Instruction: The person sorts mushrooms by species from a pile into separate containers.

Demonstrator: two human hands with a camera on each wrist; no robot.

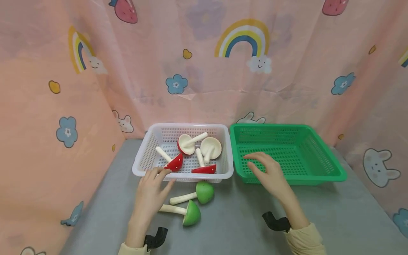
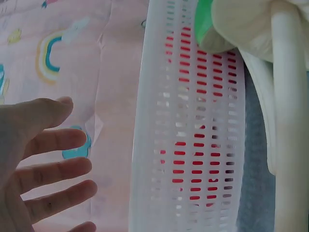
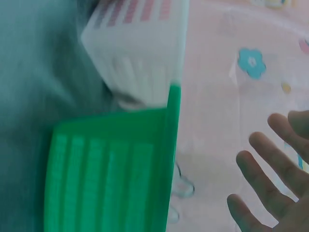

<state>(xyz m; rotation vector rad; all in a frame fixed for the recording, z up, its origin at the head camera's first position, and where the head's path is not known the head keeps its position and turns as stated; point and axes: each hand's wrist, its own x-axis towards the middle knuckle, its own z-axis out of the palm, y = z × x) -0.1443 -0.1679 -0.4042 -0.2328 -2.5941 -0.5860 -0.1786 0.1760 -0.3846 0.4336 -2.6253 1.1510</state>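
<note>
Left hand, fingers spread, empty, beside green mushrooms; beyond it, walls of a white basket presumably confine red mushrooms. Right hand likewise, by a green basket.

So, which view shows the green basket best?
The head view: the green basket shows nearly whole, inside included, partly behind the right hand. Right wrist shows only some wall and rim; left wrist, none.
</note>
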